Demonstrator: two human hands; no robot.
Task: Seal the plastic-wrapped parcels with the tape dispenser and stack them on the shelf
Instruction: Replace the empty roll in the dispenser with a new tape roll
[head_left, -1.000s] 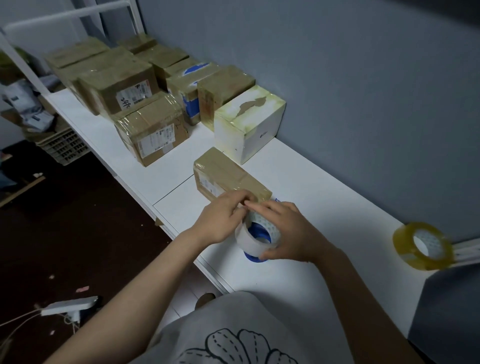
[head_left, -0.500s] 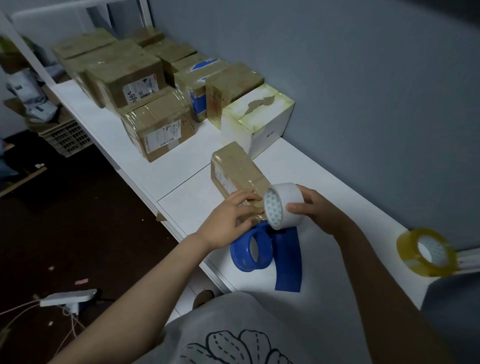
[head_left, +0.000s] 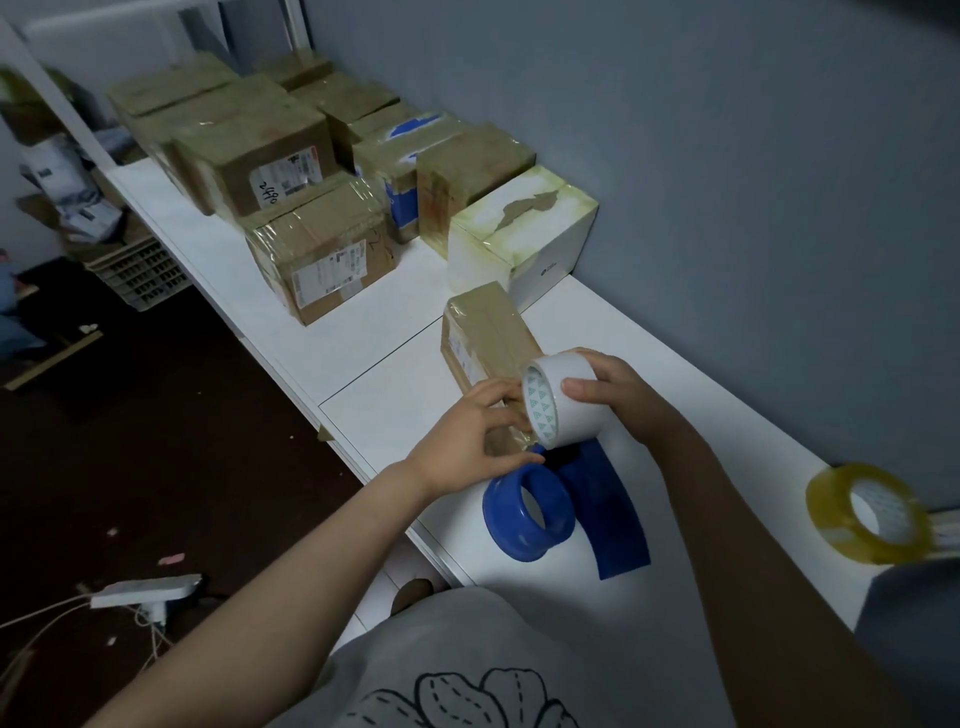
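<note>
Taping the parcel by hand
Right hand (head_left: 618, 395) is gripping the roll (head_left: 571, 410), left hand (head_left: 462, 441) clamping the parcel (head_left: 483, 327) in the middle of the desk (head_left: 675, 384); dispenser (head_left: 524, 512) lying idle by the front edge. Best keeping tape taut, flat.

Head view, close, angled down over shelf (head_left: 649, 364).

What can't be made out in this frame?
Head view only.
- Near end of parcel: hidden by left hand and white roll; tape contact unclear.
- What the left hand pinches, if anything: covered by the white roll.
- Text on box labels: too small to read.
- Print inside yellow roll: blurred.
</note>
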